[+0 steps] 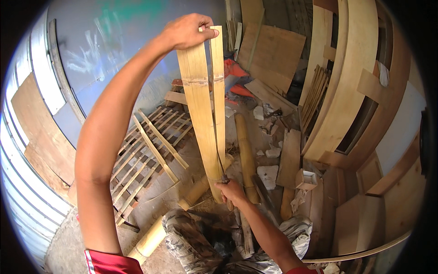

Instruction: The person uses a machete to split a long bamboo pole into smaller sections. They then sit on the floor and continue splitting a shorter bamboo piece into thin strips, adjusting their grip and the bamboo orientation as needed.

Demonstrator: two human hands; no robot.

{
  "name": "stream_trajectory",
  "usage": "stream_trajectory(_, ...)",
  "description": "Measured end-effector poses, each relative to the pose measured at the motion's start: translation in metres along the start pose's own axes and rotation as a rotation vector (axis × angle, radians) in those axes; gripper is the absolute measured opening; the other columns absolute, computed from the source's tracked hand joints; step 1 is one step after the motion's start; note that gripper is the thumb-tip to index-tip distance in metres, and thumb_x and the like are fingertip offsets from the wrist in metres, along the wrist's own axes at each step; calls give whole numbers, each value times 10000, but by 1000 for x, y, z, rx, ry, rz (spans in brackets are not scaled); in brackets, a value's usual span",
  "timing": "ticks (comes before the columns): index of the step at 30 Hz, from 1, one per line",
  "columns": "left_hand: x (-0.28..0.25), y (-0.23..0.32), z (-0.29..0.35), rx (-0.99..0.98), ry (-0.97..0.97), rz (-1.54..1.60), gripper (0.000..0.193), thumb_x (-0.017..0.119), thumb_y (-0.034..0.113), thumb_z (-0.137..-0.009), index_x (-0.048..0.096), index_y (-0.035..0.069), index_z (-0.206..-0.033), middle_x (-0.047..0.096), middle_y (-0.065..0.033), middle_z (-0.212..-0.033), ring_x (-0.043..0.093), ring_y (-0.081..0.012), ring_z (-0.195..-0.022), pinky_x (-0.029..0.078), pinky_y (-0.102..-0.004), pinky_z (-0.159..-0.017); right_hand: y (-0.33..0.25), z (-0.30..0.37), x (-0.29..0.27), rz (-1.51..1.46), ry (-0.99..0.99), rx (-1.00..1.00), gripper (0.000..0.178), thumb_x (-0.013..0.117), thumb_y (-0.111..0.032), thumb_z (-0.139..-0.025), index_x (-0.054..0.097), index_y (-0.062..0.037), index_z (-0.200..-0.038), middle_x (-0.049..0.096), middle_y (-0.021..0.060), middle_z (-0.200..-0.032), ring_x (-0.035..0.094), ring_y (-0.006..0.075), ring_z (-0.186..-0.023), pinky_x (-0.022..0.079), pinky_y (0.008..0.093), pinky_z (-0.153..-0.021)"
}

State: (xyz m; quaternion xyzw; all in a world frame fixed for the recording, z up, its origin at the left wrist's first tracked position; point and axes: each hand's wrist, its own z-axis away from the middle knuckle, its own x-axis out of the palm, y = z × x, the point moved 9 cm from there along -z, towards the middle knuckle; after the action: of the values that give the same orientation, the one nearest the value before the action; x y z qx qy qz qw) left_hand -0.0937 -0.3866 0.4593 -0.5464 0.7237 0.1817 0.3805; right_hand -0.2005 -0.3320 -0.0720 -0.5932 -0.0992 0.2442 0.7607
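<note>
A wide, pale yellow bamboo piece (197, 98) stands tall in front of me, split lengthwise from its top. A narrower bamboo strip (218, 86) is parted from it on the right side, and the gap narrows downward. My left hand (189, 31) is closed over the top end, its thumb and fingers at both parts. Low on the bamboo, my right hand (232, 192) grips a knife (224, 179) by its handle. The knife's thin dark blade points up along the lower part of the split. My fingers hide part of the handle.
Bamboo poles (246, 155) lie on the floor ahead, and another bamboo pole (148, 239) is beside my left leg. A slatted bamboo rack (146, 155) rests at the left. Rubble and a small wooden box (306, 179) are on the right, near tall wooden panels (335, 82).
</note>
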Motion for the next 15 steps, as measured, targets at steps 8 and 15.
stream_trajectory(8,1,-2,-12,111,-26,175,308,710,344,-871,702,37,-849,658,-60,-724,566,-168,-674,459,-361,-643,-15,18,-17,175,91,-52,491,638,-469,-927,621,20,-885,638,146,-665,654,283,-603,515,418,-601)
stream_trajectory(15,-2,-20,1,-36,-30,276,294,726,314,-859,692,22,-851,624,-41,-705,546,-128,-670,456,-334,-628,-34,40,-27,554,234,-85,591,602,-523,-941,577,41,-1116,678,267,-982,652,454,-981,513,500,-853)
